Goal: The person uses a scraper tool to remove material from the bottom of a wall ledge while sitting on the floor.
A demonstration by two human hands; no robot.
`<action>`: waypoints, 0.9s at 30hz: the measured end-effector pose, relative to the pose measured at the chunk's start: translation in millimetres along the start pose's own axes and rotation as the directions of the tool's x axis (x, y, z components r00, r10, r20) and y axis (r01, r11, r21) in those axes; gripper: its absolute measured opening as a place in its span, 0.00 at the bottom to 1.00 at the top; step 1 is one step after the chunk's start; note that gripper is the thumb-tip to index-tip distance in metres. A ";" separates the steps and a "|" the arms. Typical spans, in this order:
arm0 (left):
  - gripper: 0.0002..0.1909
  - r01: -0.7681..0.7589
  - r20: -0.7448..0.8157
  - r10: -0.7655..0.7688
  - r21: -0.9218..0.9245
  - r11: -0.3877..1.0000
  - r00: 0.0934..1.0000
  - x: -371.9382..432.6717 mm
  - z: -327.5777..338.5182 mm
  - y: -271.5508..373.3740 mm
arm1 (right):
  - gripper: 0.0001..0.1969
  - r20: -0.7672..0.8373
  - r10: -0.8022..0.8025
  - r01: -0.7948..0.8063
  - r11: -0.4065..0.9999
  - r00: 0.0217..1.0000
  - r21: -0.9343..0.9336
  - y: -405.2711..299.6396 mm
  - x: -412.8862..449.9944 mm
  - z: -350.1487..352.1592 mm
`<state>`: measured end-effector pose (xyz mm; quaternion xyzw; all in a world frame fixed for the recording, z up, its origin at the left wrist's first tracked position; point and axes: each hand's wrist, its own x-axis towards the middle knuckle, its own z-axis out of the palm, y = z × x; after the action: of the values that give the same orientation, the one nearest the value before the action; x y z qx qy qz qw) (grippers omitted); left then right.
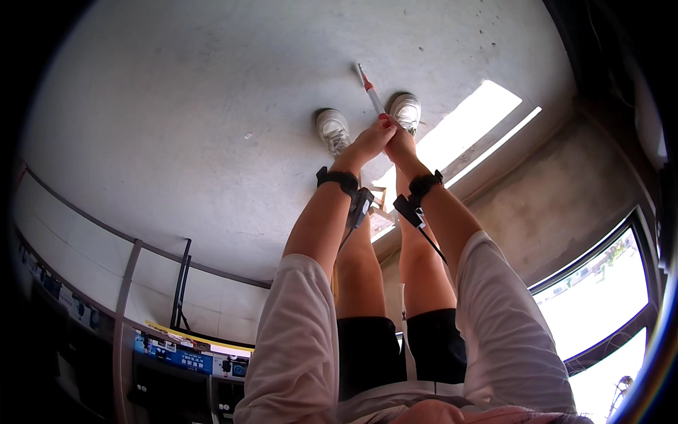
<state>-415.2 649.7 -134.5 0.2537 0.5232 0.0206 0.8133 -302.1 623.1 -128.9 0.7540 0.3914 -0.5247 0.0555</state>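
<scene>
Both of my hands are close together on a light-coloured pole (375,99) with red fittings. My left hand (372,139) is wrapped about its near end, and my right hand (398,139) grips it right alongside. The pole slants away from me over the grey floor, between and past my shoes. At its far end sits a narrow head (361,73), seen nearly edge-on, so its kind cannot be told. My fingers hide the near part of the pole. Each wrist wears a black strap with a small device and a cable.
My white shoes (333,130) stand on the concrete floor (185,116). Bright sunlight (471,116) falls to the right, beside a wall (529,196) and a window (598,297). A small wooden object (380,199) lies behind my legs. Left, a metal-framed partition (127,275) stands before printed boxes (175,352).
</scene>
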 end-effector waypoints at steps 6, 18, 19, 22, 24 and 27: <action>0.23 -0.109 -0.060 0.108 -0.016 0.994 0.992 16.2 3.1 -25.1 | 0.24 -0.013 0.015 -0.016 0.994 1.000 -0.106 5.4 5.9 4.9; 0.28 -0.116 -0.069 0.119 0.049 0.992 0.990 17.4 1.9 -30.6 | 0.23 0.054 0.095 -0.096 0.995 0.994 0.010 3.6 5.8 6.4; 0.28 -0.121 -0.065 0.124 0.039 0.992 0.990 17.3 1.6 -29.9 | 0.22 0.046 0.088 -0.088 0.996 0.995 -0.001 3.7 6.5 6.8; 0.27 -0.128 -0.062 0.129 0.033 0.991 0.990 15.3 2.4 -23.2 | 0.22 -0.075 -0.087 0.083 0.995 0.993 -0.059 17.8 12.1 15.1; 0.26 -0.116 -0.087 0.120 0.059 0.992 0.989 14.3 1.3 -21.1 | 0.23 -0.058 -0.087 0.084 0.995 0.995 -0.062 20.0 14.1 16.5; 0.25 -0.145 -0.094 0.146 0.013 0.989 0.985 18.2 -2.8 -28.8 | 0.22 0.090 0.079 -0.083 0.995 0.993 0.047 0.3 12.0 7.7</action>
<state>-416.0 631.1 -163.2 0.2925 0.5414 0.0904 0.7831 -306.0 625.5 -142.5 0.7465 0.3441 -0.5646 0.0747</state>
